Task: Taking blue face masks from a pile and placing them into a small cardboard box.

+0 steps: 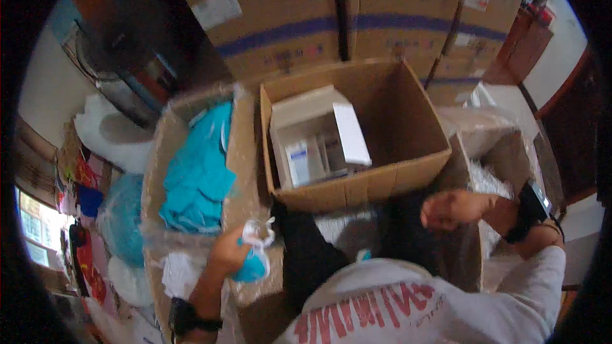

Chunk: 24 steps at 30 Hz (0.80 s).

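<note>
My left hand (228, 252) is closed on a teal cloth piece with white ties (253, 265), held beside the left carton. In that plastic-wrapped carton (245, 146) lies a crumpled heap of teal fabric (199, 175). My right hand (456, 209) is raised over the edge of the right carton. Its fingers look bent but are smeared by motion, and I see nothing in them. Between the hands stands a large open cardboard box (363, 191). Inside its left part sits a smaller white box (354, 134) with raised flaps and small packets (303, 162).
The open right carton (468, 229) holds clear, crinkled plastic (489, 181). Tall stacked cartons (274, 25) with purple bands form a wall at the back. Bagged teal material (124, 216) and white bundles crowd the far left. A white bunched cloth (180, 274) lies near my left forearm.
</note>
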### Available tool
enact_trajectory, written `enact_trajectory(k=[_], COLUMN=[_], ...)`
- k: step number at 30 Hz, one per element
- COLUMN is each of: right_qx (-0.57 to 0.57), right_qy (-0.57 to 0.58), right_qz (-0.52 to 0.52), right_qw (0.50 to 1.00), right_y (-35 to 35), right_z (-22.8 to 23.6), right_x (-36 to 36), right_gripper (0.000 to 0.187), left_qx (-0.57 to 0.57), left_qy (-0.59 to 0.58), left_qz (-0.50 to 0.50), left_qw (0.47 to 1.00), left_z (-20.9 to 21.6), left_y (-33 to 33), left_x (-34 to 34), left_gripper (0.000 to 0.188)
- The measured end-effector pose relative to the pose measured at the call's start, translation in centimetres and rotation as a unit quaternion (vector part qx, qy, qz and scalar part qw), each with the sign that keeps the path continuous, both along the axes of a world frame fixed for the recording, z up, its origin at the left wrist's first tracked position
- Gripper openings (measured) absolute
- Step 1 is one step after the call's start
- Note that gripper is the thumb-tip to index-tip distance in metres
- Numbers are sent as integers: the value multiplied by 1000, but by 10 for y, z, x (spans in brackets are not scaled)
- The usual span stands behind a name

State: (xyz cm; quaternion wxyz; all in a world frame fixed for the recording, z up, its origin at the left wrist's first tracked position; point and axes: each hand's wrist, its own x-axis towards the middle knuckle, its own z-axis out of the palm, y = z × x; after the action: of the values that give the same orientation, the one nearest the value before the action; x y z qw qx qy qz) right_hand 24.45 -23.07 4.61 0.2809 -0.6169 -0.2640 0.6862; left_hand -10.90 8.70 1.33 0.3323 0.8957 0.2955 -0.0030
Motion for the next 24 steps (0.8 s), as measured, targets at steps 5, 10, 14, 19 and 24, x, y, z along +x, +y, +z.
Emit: enact_trajectory(k=[5,10,14,19,24], right_qx=[44,-20,-65,-41,307], right_qy=[201,203,143,72,-18], right_qz=[-272,-362,-352,-312,-165], right_qw=[940,910,923,946,937], right_y=[12,31,38,56,99], right_z=[-78,-178,-226,-207,-110], right_x=[-26,-56,-71,-75,-86], right_gripper=[16,23,32,44,58], left_qx=[-105,-69,-45,-35,-137], left_qy=[-38,-27,-40,-64,-152], left_qz=[-32,-121,-103,-98,-113], left_qw=[993,990,993,993,972], left_z=[6,2,-1,1,-7], left_y=[-25,-35,-40,-40,-32], left_x=[82,103,114,116,112], left_gripper=[33,43,36,43,35])
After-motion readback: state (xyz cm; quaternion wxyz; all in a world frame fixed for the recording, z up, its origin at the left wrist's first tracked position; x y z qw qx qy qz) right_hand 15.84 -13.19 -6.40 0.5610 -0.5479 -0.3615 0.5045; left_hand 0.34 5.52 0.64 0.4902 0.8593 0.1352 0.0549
